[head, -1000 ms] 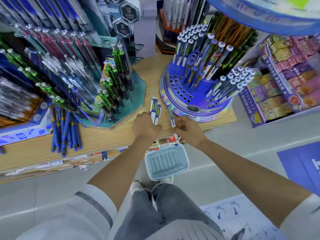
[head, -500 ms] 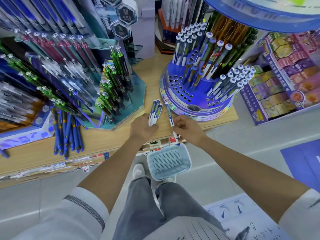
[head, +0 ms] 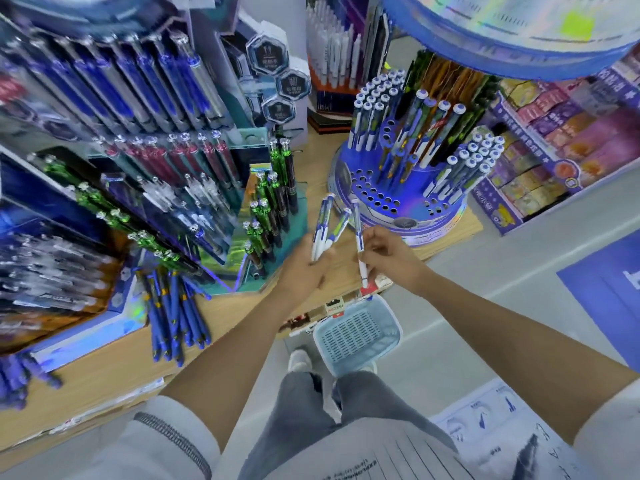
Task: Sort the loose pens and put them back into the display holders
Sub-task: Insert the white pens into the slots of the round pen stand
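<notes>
Two white-and-blue pens (head: 325,230) fan out of the left hand (head: 306,268) at the centre of the frame, gripped near their lower ends, caps pointing up and away toward the round display. Right beside them, a single pen (head: 359,240) stands nearly upright, pinched around its middle by the right hand (head: 388,256), its white tip pointing down over the bench edge. Both hands are closed on their pens, and the two sit close together without touching.

Just above the hands, at centre right, there's the round blue holder (head: 398,199), its lower tiers full of open holes, with clusters of white-capped pens standing in the upper rings and along the right side. To the left of centre, a tiered teal stand (head: 273,216) carries green-barrelled pens (head: 270,202) upright in rows. Further left, racks of blue, red and clear pens lean back, blurred.

At lower left a loose bundle of dark blue pens (head: 175,313) lies flat on the wooden bench (head: 114,368). Below the hands, a pale blue basket (head: 356,332) sits on the floor near the bench's front edge, the person's grey trousers and shoes just beneath it.
</notes>
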{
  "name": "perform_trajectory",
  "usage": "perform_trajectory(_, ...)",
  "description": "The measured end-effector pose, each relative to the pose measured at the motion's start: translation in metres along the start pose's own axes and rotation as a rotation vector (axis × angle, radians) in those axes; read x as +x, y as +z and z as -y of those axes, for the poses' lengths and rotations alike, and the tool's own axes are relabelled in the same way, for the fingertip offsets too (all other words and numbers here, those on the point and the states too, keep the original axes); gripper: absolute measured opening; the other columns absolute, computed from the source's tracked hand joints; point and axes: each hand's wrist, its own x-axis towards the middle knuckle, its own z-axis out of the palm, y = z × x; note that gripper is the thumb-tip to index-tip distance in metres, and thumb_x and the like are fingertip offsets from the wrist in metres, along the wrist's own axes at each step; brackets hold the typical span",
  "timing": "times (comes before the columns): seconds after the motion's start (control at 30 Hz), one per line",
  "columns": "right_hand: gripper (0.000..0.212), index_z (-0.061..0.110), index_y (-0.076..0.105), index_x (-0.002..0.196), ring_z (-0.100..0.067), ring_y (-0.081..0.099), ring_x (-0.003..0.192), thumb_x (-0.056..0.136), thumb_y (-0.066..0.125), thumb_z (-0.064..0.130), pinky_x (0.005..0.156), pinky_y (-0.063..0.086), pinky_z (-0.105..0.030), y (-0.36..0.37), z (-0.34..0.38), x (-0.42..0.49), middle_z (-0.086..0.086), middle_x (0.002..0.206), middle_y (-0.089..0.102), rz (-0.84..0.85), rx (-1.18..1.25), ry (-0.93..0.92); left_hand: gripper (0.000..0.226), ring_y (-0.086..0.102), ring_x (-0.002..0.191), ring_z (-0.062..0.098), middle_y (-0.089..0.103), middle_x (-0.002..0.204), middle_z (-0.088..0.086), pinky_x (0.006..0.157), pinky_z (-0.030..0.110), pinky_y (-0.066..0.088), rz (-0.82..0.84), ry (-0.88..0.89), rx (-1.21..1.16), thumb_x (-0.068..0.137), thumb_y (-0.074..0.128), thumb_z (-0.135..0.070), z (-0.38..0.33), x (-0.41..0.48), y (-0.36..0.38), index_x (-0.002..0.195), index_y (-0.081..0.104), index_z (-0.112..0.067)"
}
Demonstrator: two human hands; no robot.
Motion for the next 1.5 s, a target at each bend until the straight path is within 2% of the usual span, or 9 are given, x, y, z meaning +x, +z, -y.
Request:
perform_trajectory(0.23, 0.021, 0.012, 0.054, 0.094, -0.032, 0.065, 0.072, 0.085, 0.064, -0.004, 0.06, 0.056, -0.04, -0.019, 0.021, -0.028, -0.021, 0.084, 0.065, -0.297, 0.052, -0.122, 0.012, 0.039, 0.055, 0.009, 0.044, 0.066, -0.007, 0.05, 0.026, 0.035, 0.059, 0.163, 0.006, 0.096, 0.057, -0.022, -0.027, 0.007, -0.004, 0.093, 0.048, -0.029)
perform_trajectory(0.37, 0.022, 0.023, 0.052, 0.088, -0.033, 0.062, 0.079, 0.085, 0.065, 0.005, 0.059, 0.056, -0.035, -0.039, 0.031, -0.041, -0.02, 0.084, 0.057, -0.576, 0.018, -0.212, 0.008, 0.044, 0.061, 0.009, 0.052, 0.071, -0.012, 0.055, 0.032, 0.039, 0.113, 0.217, -0.005, 0.093, 0.059, -0.036, -0.041, 0.014, 0.001, 0.095, 0.052, -0.035)
perform_trajectory(0.47, 0.019, 0.017, 0.053, 0.094, -0.028, 0.06, 0.076, 0.087, 0.067, 0.007, 0.063, 0.059, -0.036, -0.053, 0.034, -0.043, -0.011, 0.082, 0.057, -0.805, -0.003, -0.203, 0.03, 0.043, 0.06, 0.013, 0.052, 0.071, -0.01, 0.054, 0.037, 0.037, 0.143, 0.236, -0.024, 0.084, 0.058, -0.055, -0.046, 0.02, 0.006, 0.103, 0.055, -0.032)
perform_trajectory(0.53, 0.024, 0.033, 0.053, 0.088, -0.029, 0.067, 0.08, 0.083, 0.072, 0.018, 0.073, 0.059, -0.045, -0.061, 0.035, -0.04, -0.001, 0.082, 0.062, -0.921, -0.003, -0.152, 0.037, 0.045, 0.059, 0.01, 0.052, 0.071, -0.01, 0.057, 0.035, 0.038, 0.136, 0.249, -0.01, 0.086, 0.058, -0.05, -0.048, 0.024, 0.01, 0.11, 0.054, -0.023)
perform_trajectory(0.73, 0.029, 0.029, 0.046, 0.075, -0.027, 0.068, 0.079, 0.083, 0.073, 0.022, 0.077, 0.056, -0.048, -0.077, 0.035, -0.023, -0.001, 0.081, 0.064, -1.082, -0.012, -0.029, 0.007, 0.048, 0.062, 0.007, 0.053, 0.072, -0.01, 0.056, 0.028, 0.039, 0.195, 0.3, -0.017, 0.095, 0.058, -0.03, -0.054, 0.032, 0.017, 0.093, 0.051, -0.03)
perform_trajectory(0.97, 0.022, 0.018, 0.052, 0.075, -0.026, 0.066, 0.078, 0.082, 0.073, 0.013, 0.064, 0.05, -0.028, -0.084, 0.031, -0.006, -0.009, 0.083, 0.068, -1.076, -0.113, 0.073, 0.02, 0.043, 0.058, 0.012, 0.049, 0.068, -0.003, 0.052, 0.029, 0.037, 0.23, 0.287, -0.004, 0.095, 0.058, -0.032, -0.053, 0.045, 0.019, 0.085, 0.048, -0.018)
perform_trajectory(1.13, 0.025, 0.018, 0.057, 0.066, -0.03, 0.067, 0.077, 0.078, 0.078, 0.025, 0.067, 0.055, -0.04, -0.085, 0.025, -0.002, -0.01, 0.075, 0.069, -0.981, -0.109, 0.174, 0.019, 0.044, 0.05, 0.0, 0.049, 0.062, -0.01, 0.049, 0.017, 0.035, 0.263, 0.271, -0.042, 0.096, 0.057, -0.025, -0.058, 0.043, 0.018, 0.08, 0.046, -0.025)
perform_trajectory(1.3, 0.029, 0.011, 0.06, 0.074, -0.026, 0.066, 0.068, 0.083, 0.073, 0.036, 0.069, 0.057, -0.041, -0.079, 0.025, -0.013, -0.01, 0.072, 0.07, -0.902, -0.018, 0.124, 0.015, 0.041, 0.049, 0.003, 0.049, 0.058, -0.011, 0.046, 0.02, 0.035, 0.29, 0.259, -0.086, 0.098, 0.054, -0.027, -0.06, 0.039, 0.015, 0.085, 0.049, -0.021)
perform_trajectory(1.5, 0.02, 0.006, 0.069, 0.085, -0.019, 0.062, 0.065, 0.09, 0.067, 0.025, 0.063, 0.052, -0.032, -0.062, 0.038, -0.034, -0.008, 0.075, 0.069, -0.468, 0.123, -0.006, 0.014, 0.042, 0.05, 0.004, 0.051, 0.06, -0.009, 0.046, 0.022, 0.036, 0.333, 0.267, -0.097, 0.098, 0.054, -0.026, -0.064, 0.028, 0.023, 0.086, 0.049, -0.021)
